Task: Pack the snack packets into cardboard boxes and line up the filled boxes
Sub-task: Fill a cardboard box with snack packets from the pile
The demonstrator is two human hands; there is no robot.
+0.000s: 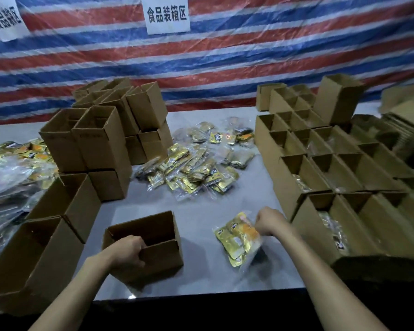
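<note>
Gripping open box (pixel 163 259) wall, left hand (pixel 127 252) fingers curled over it; right hand (pixel 270 222) fingers pinched snack packets (pixel 237 238) over desk (pixel 201 212).

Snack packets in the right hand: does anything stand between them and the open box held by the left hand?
Nothing visible: only bare table lies between the snack packets in the right hand and the open box.

Head view, forward and down, close over table (pixel 201 218)
</note>
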